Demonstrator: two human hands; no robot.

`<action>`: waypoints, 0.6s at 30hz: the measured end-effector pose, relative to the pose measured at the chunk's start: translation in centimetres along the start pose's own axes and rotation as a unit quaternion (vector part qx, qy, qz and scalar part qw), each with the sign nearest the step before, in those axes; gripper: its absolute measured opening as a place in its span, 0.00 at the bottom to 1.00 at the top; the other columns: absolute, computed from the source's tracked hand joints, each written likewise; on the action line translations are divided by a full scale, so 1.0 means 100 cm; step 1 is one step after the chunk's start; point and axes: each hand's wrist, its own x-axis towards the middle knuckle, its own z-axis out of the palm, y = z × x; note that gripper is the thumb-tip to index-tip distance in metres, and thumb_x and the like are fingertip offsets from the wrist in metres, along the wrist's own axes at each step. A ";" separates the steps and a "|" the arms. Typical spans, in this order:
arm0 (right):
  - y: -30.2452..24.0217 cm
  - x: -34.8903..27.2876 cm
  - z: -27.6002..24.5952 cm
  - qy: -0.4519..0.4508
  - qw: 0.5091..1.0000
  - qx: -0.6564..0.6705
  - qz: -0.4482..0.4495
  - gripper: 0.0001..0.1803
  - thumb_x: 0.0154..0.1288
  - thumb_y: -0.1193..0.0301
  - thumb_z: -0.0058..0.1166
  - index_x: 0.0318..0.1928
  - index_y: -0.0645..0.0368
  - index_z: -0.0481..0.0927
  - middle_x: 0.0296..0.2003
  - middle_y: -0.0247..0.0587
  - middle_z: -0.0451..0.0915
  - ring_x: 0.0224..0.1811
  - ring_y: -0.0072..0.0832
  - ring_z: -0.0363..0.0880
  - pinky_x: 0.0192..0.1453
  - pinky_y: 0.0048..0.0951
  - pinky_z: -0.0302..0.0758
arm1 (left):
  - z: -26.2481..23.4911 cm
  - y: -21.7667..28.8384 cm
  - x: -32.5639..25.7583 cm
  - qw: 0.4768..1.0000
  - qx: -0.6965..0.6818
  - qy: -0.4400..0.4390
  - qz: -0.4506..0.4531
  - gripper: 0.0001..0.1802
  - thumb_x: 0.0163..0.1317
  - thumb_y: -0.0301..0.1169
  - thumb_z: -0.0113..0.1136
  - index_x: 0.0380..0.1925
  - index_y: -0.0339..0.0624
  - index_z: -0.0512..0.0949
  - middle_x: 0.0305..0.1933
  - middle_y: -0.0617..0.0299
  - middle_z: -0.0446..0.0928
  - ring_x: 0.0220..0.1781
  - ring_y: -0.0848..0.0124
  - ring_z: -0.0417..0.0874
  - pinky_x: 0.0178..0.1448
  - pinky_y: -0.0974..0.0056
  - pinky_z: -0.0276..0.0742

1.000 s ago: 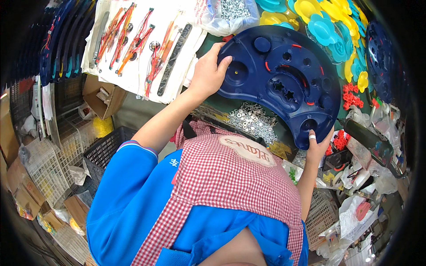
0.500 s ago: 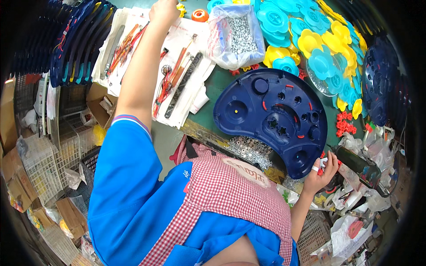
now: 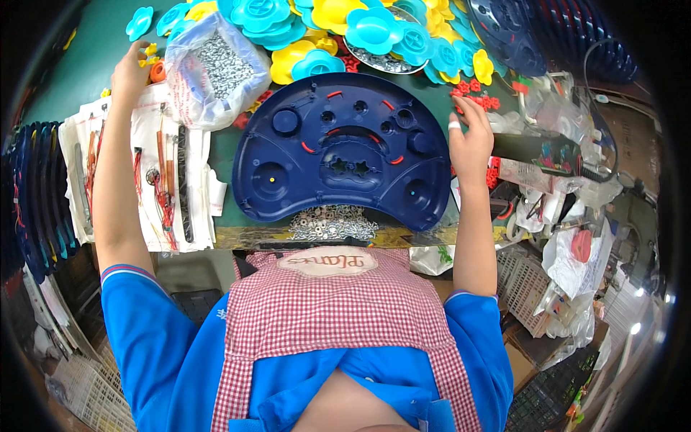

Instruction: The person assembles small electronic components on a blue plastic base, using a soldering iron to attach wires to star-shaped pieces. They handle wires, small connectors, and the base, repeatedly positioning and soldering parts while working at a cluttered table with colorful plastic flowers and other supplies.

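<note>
A dark blue half-round plastic tray [image 3: 338,151] with round sockets and red clips lies on the green bench in front of me. My right hand [image 3: 469,140] rests at the tray's right edge, fingers spread over a scatter of small red parts [image 3: 481,101], one finger taped white. My left hand [image 3: 129,70] is stretched to the far left, its fingertips at small yellow and orange pieces [image 3: 152,61] beside a clear bag of metal screws [image 3: 216,68]. Whether it pinches one of them is hidden.
Cyan and yellow flower-shaped parts [image 3: 324,29] are heaped at the back. Loose metal washers [image 3: 331,223] lie at the front edge. White paper with wires and tools [image 3: 169,180] sits left. Stacked blue trays [image 3: 36,194] stand left. A black power screwdriver [image 3: 540,151] and plastic bags crowd the right.
My left hand left the tray and reached out to the small pieces at the far left. My right hand let go of the tray's lower right edge and rose to the red parts.
</note>
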 end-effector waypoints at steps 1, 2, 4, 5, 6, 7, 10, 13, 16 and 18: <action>0.007 0.008 -0.001 -0.019 0.999 -0.038 0.023 0.15 0.60 0.77 0.56 0.49 0.61 0.82 0.50 0.48 0.80 0.54 0.45 0.78 0.58 0.40 0.74 | -0.005 0.003 -0.001 1.000 -0.011 0.011 -0.004 0.20 0.57 0.37 0.65 0.52 0.62 0.81 0.47 0.59 0.85 0.50 0.54 0.84 0.53 0.54 0.78; 0.013 0.016 0.000 -0.039 0.996 -0.070 0.043 0.15 0.60 0.77 0.56 0.48 0.61 0.83 0.50 0.50 0.81 0.55 0.45 0.78 0.59 0.41 0.74 | -0.006 -0.006 0.001 0.999 -0.003 0.038 0.007 0.20 0.58 0.35 0.65 0.53 0.61 0.81 0.47 0.59 0.85 0.49 0.56 0.85 0.51 0.55 0.79; 0.027 0.033 0.018 -0.032 0.986 -0.155 0.052 0.14 0.59 0.76 0.57 0.46 0.60 0.83 0.47 0.51 0.82 0.52 0.46 0.80 0.57 0.43 0.75 | -0.006 -0.029 0.003 0.996 0.015 0.089 0.027 0.21 0.58 0.32 0.65 0.53 0.59 0.81 0.47 0.60 0.85 0.47 0.58 0.86 0.49 0.59 0.80; 0.033 0.037 0.025 -0.030 0.977 -0.200 0.061 0.13 0.58 0.75 0.58 0.46 0.59 0.84 0.45 0.52 0.83 0.51 0.46 0.81 0.56 0.44 0.76 | -0.019 -0.009 -0.007 0.988 -0.046 0.144 0.030 0.20 0.58 0.32 0.65 0.53 0.57 0.82 0.46 0.61 0.85 0.44 0.62 0.87 0.47 0.61 0.80; 0.039 0.040 0.028 -0.045 0.978 -0.192 0.067 0.13 0.58 0.74 0.59 0.45 0.58 0.84 0.43 0.52 0.83 0.49 0.47 0.81 0.54 0.45 0.76 | -0.032 0.014 -0.019 0.974 -0.107 0.198 0.032 0.20 0.58 0.31 0.65 0.52 0.55 0.82 0.46 0.61 0.86 0.42 0.65 0.87 0.45 0.64 0.80; 0.040 0.040 0.032 -0.061 0.978 -0.183 0.073 0.13 0.58 0.74 0.59 0.45 0.57 0.84 0.41 0.53 0.84 0.46 0.48 0.82 0.53 0.45 0.77 | -0.046 0.046 -0.040 0.954 -0.164 0.249 0.033 0.19 0.58 0.31 0.66 0.52 0.53 0.83 0.45 0.62 0.86 0.39 0.68 0.88 0.43 0.66 0.80; 0.040 0.038 0.034 -0.068 0.975 -0.205 0.053 0.13 0.58 0.70 0.64 0.44 0.55 0.83 0.36 0.48 0.85 0.39 0.45 0.84 0.44 0.43 0.77 | -0.046 0.149 -0.121 0.884 -0.459 -0.068 0.053 0.16 0.54 0.31 0.71 0.45 0.48 0.85 0.38 0.67 0.86 0.32 0.81 0.80 0.41 0.71 0.78; 0.042 0.042 0.035 -0.079 0.977 -0.186 0.070 0.09 0.59 0.70 0.62 0.41 0.55 0.84 0.38 0.44 0.84 0.40 0.43 0.83 0.47 0.40 0.79 | -0.040 0.237 -0.202 0.857 -0.362 -0.177 0.323 0.14 0.51 0.34 0.71 0.39 0.43 0.85 0.36 0.58 0.84 0.39 0.58 0.85 0.44 0.58 0.81; 0.013 0.034 0.024 0.035 0.998 -0.007 0.045 0.10 0.59 0.73 0.61 0.42 0.56 0.84 0.36 0.42 0.84 0.40 0.38 0.83 0.45 0.35 0.79 | -0.017 0.267 -0.225 0.887 -0.244 -0.169 0.353 0.14 0.49 0.33 0.71 0.37 0.44 0.84 0.33 0.61 0.81 0.39 0.60 0.83 0.46 0.58 0.80; -0.025 0.017 0.010 0.033 0.991 0.126 0.038 0.12 0.56 0.76 0.62 0.43 0.57 0.84 0.35 0.40 0.82 0.39 0.35 0.82 0.44 0.31 0.78 | -0.014 0.273 -0.224 0.903 -0.233 -0.077 0.352 0.14 0.49 0.32 0.70 0.37 0.44 0.84 0.33 0.63 0.80 0.40 0.61 0.81 0.47 0.60 0.80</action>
